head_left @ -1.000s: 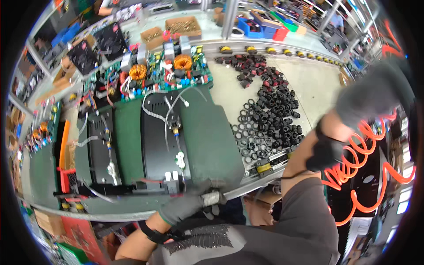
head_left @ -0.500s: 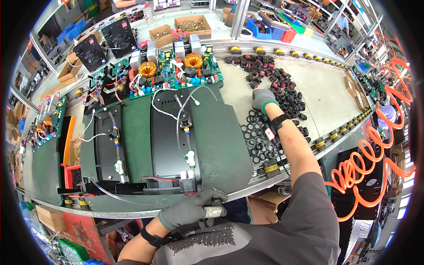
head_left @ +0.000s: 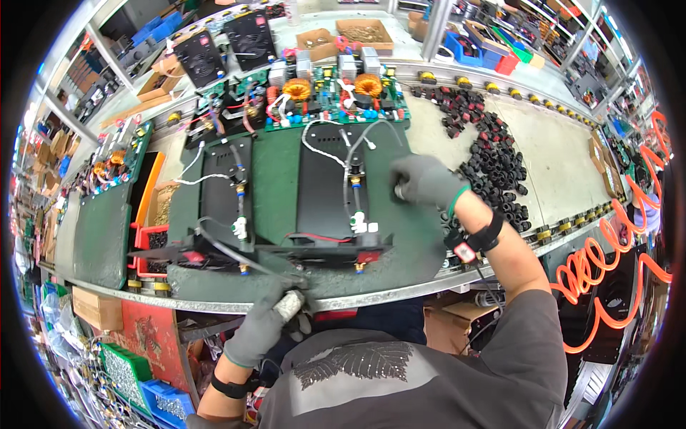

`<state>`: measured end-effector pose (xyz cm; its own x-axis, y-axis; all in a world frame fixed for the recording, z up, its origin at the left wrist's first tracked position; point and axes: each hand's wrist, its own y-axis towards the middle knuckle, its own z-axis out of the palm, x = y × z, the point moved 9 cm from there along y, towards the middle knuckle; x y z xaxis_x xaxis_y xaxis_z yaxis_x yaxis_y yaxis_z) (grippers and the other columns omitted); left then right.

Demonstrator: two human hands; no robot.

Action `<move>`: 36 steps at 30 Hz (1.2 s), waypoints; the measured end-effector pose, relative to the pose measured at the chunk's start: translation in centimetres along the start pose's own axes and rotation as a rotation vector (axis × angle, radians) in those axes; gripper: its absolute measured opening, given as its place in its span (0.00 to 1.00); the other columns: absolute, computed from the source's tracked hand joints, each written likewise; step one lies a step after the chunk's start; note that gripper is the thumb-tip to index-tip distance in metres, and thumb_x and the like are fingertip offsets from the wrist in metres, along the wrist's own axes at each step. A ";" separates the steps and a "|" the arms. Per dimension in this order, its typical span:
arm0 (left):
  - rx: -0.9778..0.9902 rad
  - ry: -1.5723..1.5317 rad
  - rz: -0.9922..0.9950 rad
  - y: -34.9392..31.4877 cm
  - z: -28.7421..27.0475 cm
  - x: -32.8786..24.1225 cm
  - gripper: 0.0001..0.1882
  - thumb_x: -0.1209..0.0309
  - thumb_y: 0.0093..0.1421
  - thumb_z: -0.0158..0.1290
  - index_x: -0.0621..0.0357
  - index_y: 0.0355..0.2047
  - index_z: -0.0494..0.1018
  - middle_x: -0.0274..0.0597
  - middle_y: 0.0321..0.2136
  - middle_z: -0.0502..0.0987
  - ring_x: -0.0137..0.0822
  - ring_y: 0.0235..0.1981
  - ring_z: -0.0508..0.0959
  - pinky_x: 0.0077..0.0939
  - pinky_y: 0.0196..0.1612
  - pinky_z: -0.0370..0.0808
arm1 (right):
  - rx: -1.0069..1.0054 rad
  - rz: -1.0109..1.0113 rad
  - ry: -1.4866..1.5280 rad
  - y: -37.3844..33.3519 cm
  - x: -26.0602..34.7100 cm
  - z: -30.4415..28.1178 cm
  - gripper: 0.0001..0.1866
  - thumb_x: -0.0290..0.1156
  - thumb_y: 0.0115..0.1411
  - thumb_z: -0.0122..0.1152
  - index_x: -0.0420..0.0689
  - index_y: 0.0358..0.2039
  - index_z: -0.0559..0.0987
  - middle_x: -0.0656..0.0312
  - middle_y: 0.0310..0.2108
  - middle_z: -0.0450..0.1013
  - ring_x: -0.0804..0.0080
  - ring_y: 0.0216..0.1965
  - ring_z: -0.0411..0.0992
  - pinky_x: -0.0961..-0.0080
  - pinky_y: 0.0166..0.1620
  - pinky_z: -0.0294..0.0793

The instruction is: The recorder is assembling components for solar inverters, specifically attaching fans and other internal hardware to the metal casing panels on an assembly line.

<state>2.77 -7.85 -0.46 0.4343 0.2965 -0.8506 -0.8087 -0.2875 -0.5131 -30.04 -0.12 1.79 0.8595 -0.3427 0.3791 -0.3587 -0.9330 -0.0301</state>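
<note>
My right hand [head_left: 427, 182], in a grey glove, is over the green mat [head_left: 411, 236], just right of a black metal panel [head_left: 319, 196]. Its fingers are curled; whatever they hold is hidden. That panel carries a valve [head_left: 354, 168], a clear tube and a white-and-green fitting [head_left: 356, 223]. A second black panel [head_left: 223, 196] with similar parts lies to its left. Below the table's front edge, my left hand [head_left: 261, 330] has bent gloved fingers and white tape round one finger. Something dark may be in it, but I cannot make it out. A loose grey tube [head_left: 236, 250] runs toward this hand.
Black plastic caps [head_left: 493, 168] lie heaped on the bench at right. Green circuit boards [head_left: 332, 104] with copper coils stand behind the panels. Red bins [head_left: 146, 247] sit at left. An orange coiled hose [head_left: 597, 279] hangs at far right.
My right hand has come from the heap of black caps and rings left to the mat beside the panel. My left hand has shifted left. The whole view has moved too.
</note>
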 end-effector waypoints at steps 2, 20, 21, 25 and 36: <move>-0.126 0.010 0.104 -1.7 -2.1 -0.7 0.14 0.67 0.70 0.46 0.58 0.53 0.65 0.43 0.36 0.77 0.30 0.26 0.78 0.22 0.25 0.76 | -0.001 0.110 0.028 -0.2 0.1 0.8 0.11 0.33 0.50 0.65 0.47 0.35 0.82 0.55 0.32 0.80 0.56 0.37 0.78 0.63 0.43 0.77; -0.980 -0.174 1.206 -10.5 -15.0 -6.7 0.23 0.77 0.53 0.66 0.59 0.47 0.68 0.40 0.44 0.74 0.31 0.45 0.75 0.27 0.53 0.72 | 0.203 -0.311 0.823 0.8 32.4 -12.7 0.17 0.36 0.59 0.67 0.42 0.45 0.75 0.64 0.33 0.76 0.79 0.32 0.76 0.81 0.36 0.78; -0.917 -0.219 1.276 -10.2 -15.0 -6.9 0.23 0.79 0.53 0.66 0.59 0.46 0.68 0.40 0.44 0.74 0.30 0.43 0.76 0.25 0.51 0.73 | 0.253 -0.396 0.789 1.6 34.4 -12.1 0.15 0.35 0.59 0.66 0.42 0.43 0.76 0.65 0.33 0.76 0.80 0.30 0.75 0.83 0.34 0.75; -0.960 -0.156 1.375 -10.3 -15.0 -6.7 0.21 0.82 0.53 0.66 0.59 0.44 0.69 0.40 0.43 0.75 0.29 0.41 0.76 0.25 0.48 0.75 | 0.332 -0.368 0.662 7.3 37.8 -6.7 0.12 0.33 0.58 0.64 0.40 0.39 0.78 0.65 0.32 0.76 0.81 0.29 0.73 0.82 0.32 0.74; -1.091 0.063 1.254 -11.1 -21.3 -8.6 0.18 0.81 0.48 0.68 0.60 0.37 0.74 0.37 0.38 0.76 0.29 0.40 0.76 0.24 0.47 0.74 | 0.326 -0.555 0.381 15.6 42.1 2.7 0.22 0.25 0.54 0.52 0.41 0.49 0.81 0.55 0.37 0.80 0.70 0.34 0.77 0.74 0.40 0.77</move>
<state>16.49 -26.65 10.12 -0.1920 -0.6228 -0.7584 -0.0175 -0.7705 0.6372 1.49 -29.38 14.78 0.6760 0.1948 0.7106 0.2682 -0.9633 0.0089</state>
